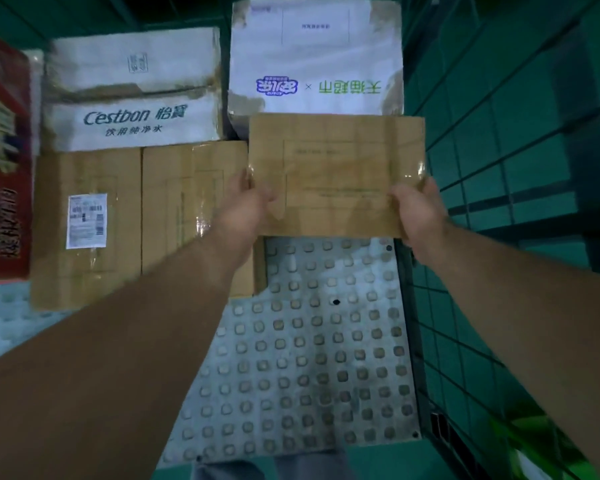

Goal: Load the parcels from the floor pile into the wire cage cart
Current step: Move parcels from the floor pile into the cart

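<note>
In the head view, a flat brown parcel is being held over the cart floor. Its long axis is running left to right, across the line of the arms. It is being gripped at both short ends. The left hand is clasping the near left edge, and the right hand is clasping the near right corner. Both hands are being kept curled round the cardboard, at about the same reach, so neither is judged nearer. The parcel is lying straight ahead of the hands. Beneath it and towards the viewer, a bare strip of studded floor is showing between the brown boxes on the left and the wire wall on the right. A white box is standing just beyond the parcel. The strip is judged about as wide as the parcel, so the parcel is probably being lined up to go down flat there. The fingers behind the parcel are being hidden by it, as are its underside and thickness. Whether its far edge is touching the white box cannot be told. Its printing is too faint to be read, and the floor pile is not being shown at all.
</note>
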Demonstrator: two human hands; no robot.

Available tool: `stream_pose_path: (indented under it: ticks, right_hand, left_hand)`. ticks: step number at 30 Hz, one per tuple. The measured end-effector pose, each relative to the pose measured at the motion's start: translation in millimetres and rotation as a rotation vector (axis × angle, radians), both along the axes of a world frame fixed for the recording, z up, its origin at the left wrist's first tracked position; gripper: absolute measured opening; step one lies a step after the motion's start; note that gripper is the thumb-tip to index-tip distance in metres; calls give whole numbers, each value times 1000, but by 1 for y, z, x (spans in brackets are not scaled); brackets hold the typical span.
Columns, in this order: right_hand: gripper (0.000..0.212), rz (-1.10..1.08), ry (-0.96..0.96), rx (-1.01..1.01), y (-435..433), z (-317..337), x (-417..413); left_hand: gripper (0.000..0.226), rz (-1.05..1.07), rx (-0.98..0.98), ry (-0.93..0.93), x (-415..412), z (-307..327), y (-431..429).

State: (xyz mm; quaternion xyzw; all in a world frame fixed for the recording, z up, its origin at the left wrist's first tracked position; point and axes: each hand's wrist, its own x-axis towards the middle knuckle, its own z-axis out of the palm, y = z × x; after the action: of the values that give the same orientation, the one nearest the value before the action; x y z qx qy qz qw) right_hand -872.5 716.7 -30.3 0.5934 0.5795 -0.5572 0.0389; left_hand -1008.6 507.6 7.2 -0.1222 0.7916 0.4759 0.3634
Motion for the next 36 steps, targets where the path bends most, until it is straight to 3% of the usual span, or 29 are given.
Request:
stream_pose_path:
  ticks: [1, 3, 5, 7, 8, 9, 11, 14, 16, 19, 26, 32, 36]
  right_hand:
    - [69, 41, -2, 7, -2, 3, -2]
    - [54, 177, -30, 12, -2, 0, -4]
    - [59, 297, -84, -8, -6, -12, -1]
    - [72, 404, -116, 1, -9, -12, 2]
    - [64, 433, -87, 21, -11, -12, 4]
    - [54, 413, -34, 16, -11, -16, 4]
    - [55, 427, -11, 54, -17, -21, 0]
    - [72, 609, -180, 278, -19, -28, 2]
    - [93, 764, -364, 311, -20, -30, 7]
    - [88, 995, -538, 576, -12, -29, 13]
    - [65, 1125, -572, 782, 12, -23, -8]
    - [99, 1394, -751, 886, 11, -30, -24]
    - [96, 1377, -791, 888, 1, -28, -23]
  left_hand:
    - [34, -98, -64, 33, 1, 0, 3]
    - [69, -578, -343, 108, 10, -11, 3]
    - [95, -1049, -608, 238, 24, -25, 1]
    - [106, -1280, -688, 308, 34, -41, -2]
    - [106, -1327, -727, 305, 36, -49, -4]
    - [105, -1334, -758, 298, 36, -54, -6]
    - [103, -1321, -786, 320, 39, -64, -10]
    - [102, -1295, -786, 450, 46, -70, -14]
    - [102, -1271, -798, 599, 44, -71, -15]
    - [96, -1238, -821, 713, 27, -70, -5]
    - [80, -1237, -775, 733, 2, -70, -1]
    - [85, -1297, -850, 712, -2, -74, 8]
    - [86, -1342, -819, 595, -11, -68, 10]
